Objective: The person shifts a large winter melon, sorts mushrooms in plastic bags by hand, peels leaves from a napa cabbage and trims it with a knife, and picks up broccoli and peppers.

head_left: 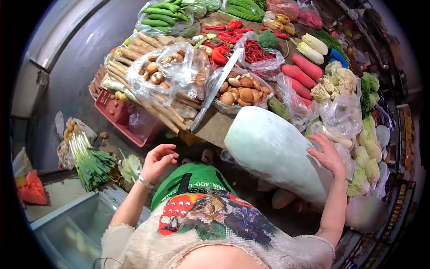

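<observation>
A large pale winter melon (pixel 273 148) lies at the table's near edge, in front of my body and to the right. My right hand (pixel 328 156) is against its right side with the fingers spread. My left hand (pixel 157 163) hangs in the air over the green apron (pixel 197 177), its fingers loosely bent and nothing in them. Left of the melon lies a long knife blade (pixel 217 92), slanting between a plastic bag of mushrooms (pixel 165 67) and another bag of brown mushrooms (pixel 242 92). Its lower end reaches the table edge.
Long brown roots (pixel 154 110) stick out over the table's left edge, above a red crate (pixel 121 116). Red radishes (pixel 300 76), cauliflower (pixel 338 83) and chillies (pixel 257 54) crowd the table (pixel 215 125). Green onions (pixel 92 157) lie at lower left, near a glass-topped case (pixel 80 224).
</observation>
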`<state>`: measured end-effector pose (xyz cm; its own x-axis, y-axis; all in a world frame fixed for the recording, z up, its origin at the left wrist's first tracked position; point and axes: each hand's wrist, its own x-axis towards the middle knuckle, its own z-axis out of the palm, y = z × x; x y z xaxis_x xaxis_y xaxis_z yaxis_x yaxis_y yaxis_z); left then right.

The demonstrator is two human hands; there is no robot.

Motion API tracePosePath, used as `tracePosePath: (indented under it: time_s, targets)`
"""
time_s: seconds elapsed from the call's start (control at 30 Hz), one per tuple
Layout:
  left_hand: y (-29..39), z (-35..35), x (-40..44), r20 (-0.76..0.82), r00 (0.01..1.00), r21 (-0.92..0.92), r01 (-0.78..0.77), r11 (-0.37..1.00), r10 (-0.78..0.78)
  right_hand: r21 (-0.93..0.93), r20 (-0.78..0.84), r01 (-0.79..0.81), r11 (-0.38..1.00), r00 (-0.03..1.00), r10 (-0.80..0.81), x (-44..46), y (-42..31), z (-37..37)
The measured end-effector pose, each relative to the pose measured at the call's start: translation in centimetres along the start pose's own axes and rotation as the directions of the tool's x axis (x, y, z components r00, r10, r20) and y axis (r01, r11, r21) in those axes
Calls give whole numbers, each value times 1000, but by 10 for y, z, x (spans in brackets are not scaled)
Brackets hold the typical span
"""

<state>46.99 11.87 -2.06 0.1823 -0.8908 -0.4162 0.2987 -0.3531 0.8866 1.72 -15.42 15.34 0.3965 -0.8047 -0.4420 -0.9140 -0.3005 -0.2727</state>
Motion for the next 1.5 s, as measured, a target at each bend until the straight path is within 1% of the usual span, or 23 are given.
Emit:
tracePosePath:
  time_s: [0.1,0.17,0.23,0.27,0.3,0.33,0.37,0.43,0.5,0.63,0.73,0.83,0.9,0.93,1.0,1.03,1.1,1.17,1.23,1.3,1.37,1.43,1.5]
  targets:
    - [-6,8,17,33,999,-56,-30,998,32,-5,17,56,998,998,-56,26,-12,-2]
    - [1,7,25,61,998,107,-34,994,27,-13,-2,93,996,996,-93,49,-18,-3]
    - [13,6,33,48,997,173,-63,983,56,22,30,136,991,990,-136,71,-26,1]
    - [21,4,37,16,996,341,-92,935,92,32,29,129,991,991,-130,78,-29,4]
    - [31,2,44,-5,990,496,-121,860,141,30,70,181,983,981,-183,89,-33,6]
    - [42,1,52,42,956,636,-248,730,289,26,109,234,972,966,-236,98,-36,7]
    - [49,-5,63,124,919,737,-339,585,375,24,105,227,974,968,-228,105,-39,8]
    - [71,-8,84,233,823,844,-436,312,518,49,164,272,961,947,-277,119,-50,9]
    - [94,-8,109,289,814,851,-460,255,503,41,189,265,963,945,-268,127,-67,3]
    - [128,-16,171,482,680,845,-527,-89,552,-38,117,339,940,936,-333,142,-82,14]
    - [144,-26,226,475,739,872,-468,-144,479,1,153,292,957,945,-288,146,-108,11]
    - [137,-45,292,383,828,923,-358,-140,408,68,167,234,970,956,-243,151,-129,13]
    - [131,-59,329,366,826,920,-390,-33,429,52,144,227,972,962,-233,153,-134,21]
    - [133,-61,339,378,820,914,-404,-33,431,79,137,220,972,964,-229,152,-138,22]
    - [136,-62,351,352,884,935,-344,-81,309,133,135,199,971,967,-216,152,-140,26]
    - [134,-60,356,396,852,918,-379,-116,343,137,130,192,972,969,-210,154,-140,24]
    - [137,-55,362,362,894,932,-338,-133,265,190,228,18,982,972,-62,158,-144,19]
    - [131,-54,361,353,871,936,-336,-108,343,229,225,-9,973,973,-44,172,-142,11]
    - [124,-56,359,366,843,929,-352,-110,395,214,188,87,973,974,-128,196,-126,11]
    - [122,-55,359,366,819,926,-366,-89,442,234,121,89,968,985,-119,228,-113,8]
    - [125,-53,358,365,822,927,-366,-84,437,390,182,24,921,978,-103,272,-96,2]
    - [127,-49,357,382,820,921,-374,-105,426,510,187,-82,856,982,-17,313,-82,-7]
    - [125,-48,359,364,822,928,-358,-100,438,664,8,32,747,999,-51,363,-53,-3]
